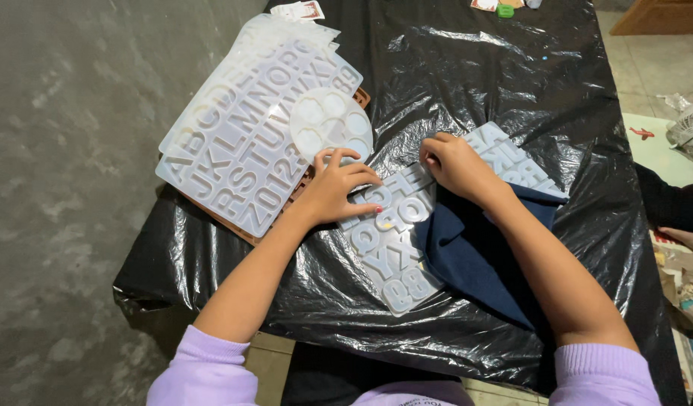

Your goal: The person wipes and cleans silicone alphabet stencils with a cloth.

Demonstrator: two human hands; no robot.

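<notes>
A translucent silicone letter mould lies tilted on the black plastic sheet, partly over a dark blue cloth. My left hand presses down on the mould's upper left corner, fingers spread. Fingers curled, my right hand rests on the mould's upper middle. A few coloured spots show in the mould's cavities near my left fingertips. Both sleeves are lilac.
A stack of larger letter moulds with a round mould on top lies at the left, over a brown one. Small items sit at the table's far edge. Another person's dark sleeve enters from the right. Grey floor at left.
</notes>
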